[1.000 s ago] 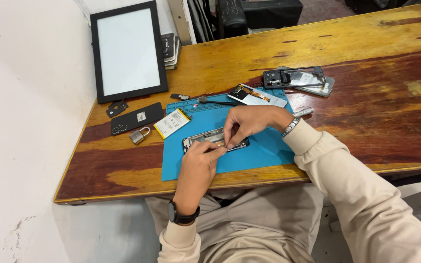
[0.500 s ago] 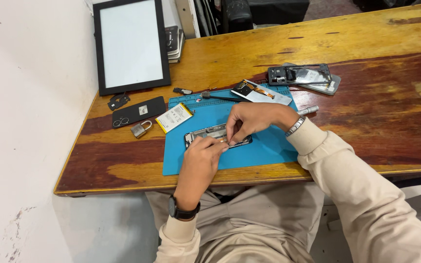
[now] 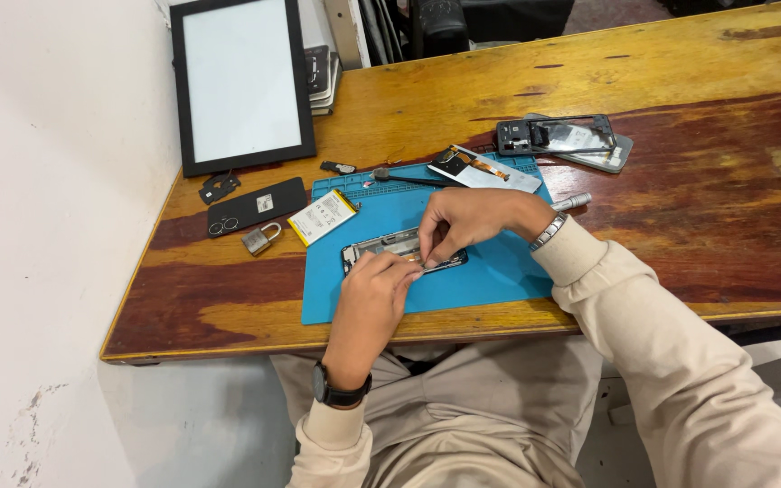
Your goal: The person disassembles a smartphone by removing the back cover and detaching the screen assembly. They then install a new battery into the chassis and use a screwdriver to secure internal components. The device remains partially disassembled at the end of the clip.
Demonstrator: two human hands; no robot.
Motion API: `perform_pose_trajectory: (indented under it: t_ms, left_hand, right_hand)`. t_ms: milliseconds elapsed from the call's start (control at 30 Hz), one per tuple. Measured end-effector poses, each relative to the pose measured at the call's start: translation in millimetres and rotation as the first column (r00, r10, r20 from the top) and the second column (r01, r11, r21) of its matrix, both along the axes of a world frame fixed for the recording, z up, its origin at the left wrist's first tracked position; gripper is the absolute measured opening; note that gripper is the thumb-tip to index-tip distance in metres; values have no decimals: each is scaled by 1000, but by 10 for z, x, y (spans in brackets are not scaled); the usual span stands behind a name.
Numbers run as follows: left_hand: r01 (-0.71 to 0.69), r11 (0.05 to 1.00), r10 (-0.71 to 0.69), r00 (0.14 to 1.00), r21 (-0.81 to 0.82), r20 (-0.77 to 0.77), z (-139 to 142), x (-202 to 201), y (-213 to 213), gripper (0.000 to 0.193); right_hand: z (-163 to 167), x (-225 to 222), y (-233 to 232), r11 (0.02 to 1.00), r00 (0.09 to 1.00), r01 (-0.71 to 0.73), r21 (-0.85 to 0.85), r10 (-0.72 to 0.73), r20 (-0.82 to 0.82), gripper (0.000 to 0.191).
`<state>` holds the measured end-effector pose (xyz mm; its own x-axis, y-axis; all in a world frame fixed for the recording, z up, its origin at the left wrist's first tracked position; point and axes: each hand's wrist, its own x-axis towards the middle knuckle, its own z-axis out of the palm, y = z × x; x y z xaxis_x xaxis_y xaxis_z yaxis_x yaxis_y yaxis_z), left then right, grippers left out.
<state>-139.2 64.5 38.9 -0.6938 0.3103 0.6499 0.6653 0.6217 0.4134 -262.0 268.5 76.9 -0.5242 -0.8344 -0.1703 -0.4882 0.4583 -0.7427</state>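
An opened phone body (image 3: pixel 381 247) lies on a blue work mat (image 3: pixel 490 271) at the near edge of the wooden table (image 3: pixel 680 81). My left hand (image 3: pixel 370 303) presses on the phone's near side with its fingertips. My right hand (image 3: pixel 467 220) reaches over from the right and pinches at the phone's right end; whether it holds a small part or tool is hidden by the fingers. Both wrists wear bands, and both arms are in beige sleeves.
A yellow-white battery (image 3: pixel 322 217), a padlock (image 3: pixel 259 239) and a black back cover (image 3: pixel 255 206) lie left of the phone. A black-framed white panel (image 3: pixel 237 81) leans at the back left. A screen part (image 3: pixel 484 169), another phone frame (image 3: pixel 558 136) and a silver pen-like tool (image 3: pixel 571 201) sit behind.
Both hands stay on the phone with only slight finger shifts. The view has tilted a little, so the table sits slightly lower in the picture.
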Motion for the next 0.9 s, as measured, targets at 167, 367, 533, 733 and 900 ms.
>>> perform_pose_trajectory:
  t_ms: [167, 367, 533, 733, 900]
  left_hand:
    - [-1, 1000, 1, 1000, -7, -2, -36, -22, -4, 10]
    - [2, 1000, -3, 999, 16, 48, -91, -20, -18, 11]
    - [-5, 1000, 4, 999, -18, -42, 27, -76, 33, 11]
    - [2, 1000, -2, 1000, 9, 24, -11, -22, 64, 12]
    - [-11, 1000, 12, 1000, -15, 18, -6, -13, 89, 14]
  right_hand:
    - [-25, -23, 9, 1000, 1000, 1, 7, -1, -5, 16]
    - [-136, -85, 40, 999, 1000, -5, -44, 5, 11, 15]
    - [-62, -125, 75, 996, 998, -44, -74, 46, 35, 16]
    - [-96, -82, 80, 999, 1000, -15, -36, 14, -4, 17]
    - [-108, -57, 86, 1000, 1000, 13, -24, -13, -2, 17]
